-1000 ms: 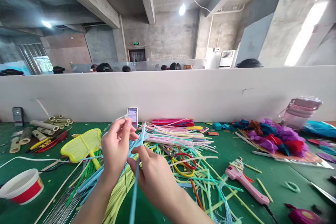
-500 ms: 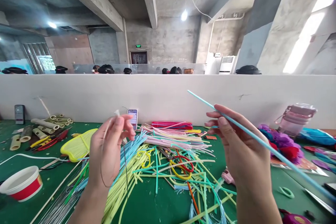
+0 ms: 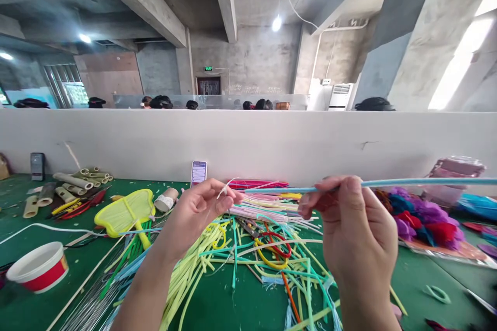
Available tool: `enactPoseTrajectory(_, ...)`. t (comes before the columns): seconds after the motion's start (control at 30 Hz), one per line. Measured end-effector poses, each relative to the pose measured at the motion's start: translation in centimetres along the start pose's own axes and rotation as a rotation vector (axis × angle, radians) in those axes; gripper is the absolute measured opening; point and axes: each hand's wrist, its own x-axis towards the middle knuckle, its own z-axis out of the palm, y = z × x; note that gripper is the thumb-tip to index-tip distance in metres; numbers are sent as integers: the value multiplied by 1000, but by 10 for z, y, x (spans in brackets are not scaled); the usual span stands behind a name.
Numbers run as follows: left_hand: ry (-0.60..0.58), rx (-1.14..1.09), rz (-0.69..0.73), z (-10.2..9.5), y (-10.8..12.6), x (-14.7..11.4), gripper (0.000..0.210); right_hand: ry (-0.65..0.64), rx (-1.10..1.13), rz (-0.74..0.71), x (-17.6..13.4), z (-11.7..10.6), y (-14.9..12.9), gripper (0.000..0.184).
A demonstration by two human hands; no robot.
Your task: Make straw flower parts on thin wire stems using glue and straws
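My right hand [image 3: 357, 238] is closed on a light-blue pipe cleaner [image 3: 427, 182], which runs almost level and leaves the view at the right. Its left end reaches the fingertips of my left hand [image 3: 194, 212]. There a thin whitish strand [image 3: 224, 190] is pinched, curling up over the fingers. Whether the left fingers also grip the blue tip, I cannot make out. Below both hands lies a loose heap of yellow-green pipe cleaners [image 3: 186, 279], with pink ones [image 3: 267, 212] behind. Scissors with red and yellow handles [image 3: 281, 252] rest among them.
A white partition [image 3: 248, 145] borders the green table [image 3: 217, 300]; a phone [image 3: 199, 171] leans on it. At left are a paper cup [image 3: 37, 269], bamboo tubes [image 3: 72, 181] and a yellow leaf-shaped piece [image 3: 120, 214]. At right are purple and red fluffy pieces [image 3: 430, 217] and a pink bottle [image 3: 456, 173].
My hands have come closer together, the left moving right. The blue pipe cleaner has swung from slanting to nearly level, and its left end now meets the left fingers.
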Motion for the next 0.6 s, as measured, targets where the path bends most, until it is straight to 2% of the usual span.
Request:
enactPoseTrajectory(0.27,-4,14,-46,-7,-11,12,18,-86,-43,93,0,9,22,33)
enactPoseTrajectory(0.43,103,104,9,-6,-8,11,19,-61,66,200,3,11,28,33)
enactPoseTrajectory(0.6,102,48,27,-1,-6,11,20,-43,142,258,4,13,25,31)
